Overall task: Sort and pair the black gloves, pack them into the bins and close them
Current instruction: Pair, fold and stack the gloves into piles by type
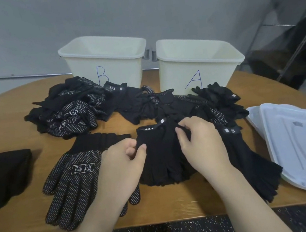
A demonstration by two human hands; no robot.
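A plain black glove with a 5.11 cuff label lies in the middle of the wooden table. My left hand pinches its left edge and my right hand pinches its upper right edge. A dotted black glove lies flat to the left, partly under my left forearm. More labelled plain gloves lie to the right. A heap of dotted gloves and a mixed heap sit in front of two cream bins marked B and A, both open.
Two white bin lids are stacked at the table's right edge. A folded black fabric pile lies at the far left. The speckled floor shows below the near table edge. A grey wall stands behind the bins.
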